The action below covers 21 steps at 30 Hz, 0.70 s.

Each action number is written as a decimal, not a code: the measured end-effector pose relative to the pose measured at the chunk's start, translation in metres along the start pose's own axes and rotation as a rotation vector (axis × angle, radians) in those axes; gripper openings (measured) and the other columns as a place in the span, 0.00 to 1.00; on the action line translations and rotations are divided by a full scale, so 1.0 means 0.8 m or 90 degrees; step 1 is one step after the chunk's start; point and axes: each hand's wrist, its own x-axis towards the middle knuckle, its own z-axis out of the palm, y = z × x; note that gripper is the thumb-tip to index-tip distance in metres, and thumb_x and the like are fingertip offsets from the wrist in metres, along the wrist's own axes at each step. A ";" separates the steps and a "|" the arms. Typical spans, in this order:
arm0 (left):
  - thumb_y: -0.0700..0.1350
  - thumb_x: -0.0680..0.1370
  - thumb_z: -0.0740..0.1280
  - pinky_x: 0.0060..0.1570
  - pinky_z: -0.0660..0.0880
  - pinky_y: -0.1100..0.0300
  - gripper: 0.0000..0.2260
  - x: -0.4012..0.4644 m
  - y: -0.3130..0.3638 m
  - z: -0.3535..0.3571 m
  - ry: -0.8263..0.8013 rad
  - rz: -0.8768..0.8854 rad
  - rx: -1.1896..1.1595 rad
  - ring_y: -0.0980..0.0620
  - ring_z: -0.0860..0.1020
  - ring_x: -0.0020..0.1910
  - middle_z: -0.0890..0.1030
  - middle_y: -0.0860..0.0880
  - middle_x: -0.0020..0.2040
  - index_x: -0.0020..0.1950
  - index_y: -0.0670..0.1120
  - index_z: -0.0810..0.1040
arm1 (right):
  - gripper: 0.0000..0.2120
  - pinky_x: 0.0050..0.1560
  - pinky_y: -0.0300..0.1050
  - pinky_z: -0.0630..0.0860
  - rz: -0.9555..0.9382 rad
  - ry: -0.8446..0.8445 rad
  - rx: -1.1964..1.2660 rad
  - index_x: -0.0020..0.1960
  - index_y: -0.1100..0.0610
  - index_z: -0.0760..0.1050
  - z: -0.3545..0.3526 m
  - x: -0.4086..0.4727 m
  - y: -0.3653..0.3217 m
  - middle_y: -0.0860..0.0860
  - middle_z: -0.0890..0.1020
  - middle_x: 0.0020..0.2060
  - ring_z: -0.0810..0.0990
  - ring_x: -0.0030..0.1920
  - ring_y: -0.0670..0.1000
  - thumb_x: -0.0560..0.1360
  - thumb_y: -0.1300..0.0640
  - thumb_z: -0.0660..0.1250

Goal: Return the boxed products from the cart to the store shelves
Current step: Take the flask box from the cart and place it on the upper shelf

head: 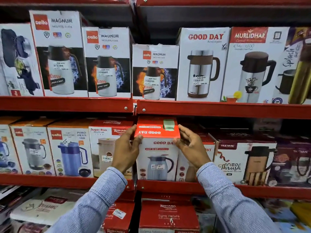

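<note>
Good Day box (157,148) stood upright at front edge of middle shelf (168,184), between Super Riva box (104,148) and Trueware box (242,162). Left hand (127,148) and right hand (190,147) flanked its upper corners, fingers curled against sides, grip loosely closed on box.

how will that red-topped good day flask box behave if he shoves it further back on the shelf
The Good Day box is squared cardboard, so it should probably stay stiff and slide rather than roll. It stands taller than wide, so a high push from the left hand and right hand could tip it. The boxes alongside likely steady it.
</note>
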 end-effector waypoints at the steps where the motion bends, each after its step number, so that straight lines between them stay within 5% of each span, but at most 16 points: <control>1: 0.46 0.80 0.63 0.59 0.79 0.50 0.21 0.002 0.001 0.003 0.007 0.001 0.013 0.53 0.77 0.59 0.76 0.52 0.62 0.73 0.47 0.67 | 0.29 0.62 0.41 0.75 0.004 0.008 -0.002 0.72 0.55 0.66 0.001 0.005 0.001 0.51 0.76 0.66 0.74 0.66 0.47 0.73 0.63 0.69; 6: 0.43 0.81 0.62 0.37 0.72 0.78 0.15 0.015 0.003 0.020 0.039 0.030 0.122 0.58 0.78 0.44 0.83 0.45 0.57 0.67 0.45 0.73 | 0.27 0.62 0.48 0.77 0.025 0.031 -0.039 0.71 0.55 0.67 0.008 0.027 0.009 0.50 0.76 0.64 0.77 0.62 0.48 0.73 0.61 0.70; 8: 0.40 0.80 0.62 0.36 0.70 0.82 0.15 0.019 0.008 0.027 0.029 0.029 0.155 0.57 0.78 0.44 0.83 0.43 0.57 0.67 0.43 0.74 | 0.26 0.63 0.52 0.76 0.023 0.045 -0.078 0.70 0.53 0.69 0.008 0.033 0.014 0.52 0.77 0.65 0.77 0.64 0.50 0.73 0.58 0.70; 11: 0.41 0.79 0.64 0.56 0.73 0.65 0.18 0.024 0.011 0.037 0.015 0.030 0.201 0.48 0.78 0.60 0.79 0.43 0.63 0.69 0.42 0.72 | 0.23 0.63 0.49 0.76 0.014 0.032 -0.165 0.68 0.51 0.71 0.007 0.042 0.018 0.51 0.79 0.63 0.78 0.61 0.47 0.74 0.56 0.69; 14: 0.45 0.77 0.67 0.70 0.64 0.55 0.24 0.025 0.009 0.043 -0.023 0.005 0.241 0.45 0.69 0.70 0.70 0.42 0.70 0.72 0.43 0.67 | 0.26 0.66 0.53 0.74 0.016 0.002 -0.234 0.70 0.49 0.68 0.006 0.045 0.015 0.51 0.78 0.65 0.76 0.64 0.51 0.74 0.56 0.69; 21: 0.49 0.76 0.68 0.74 0.57 0.54 0.34 -0.006 0.007 0.042 -0.049 -0.004 0.268 0.45 0.54 0.78 0.52 0.44 0.80 0.78 0.48 0.55 | 0.34 0.74 0.50 0.61 -0.045 -0.039 -0.352 0.76 0.52 0.57 0.002 0.007 0.013 0.52 0.64 0.75 0.63 0.75 0.53 0.74 0.56 0.68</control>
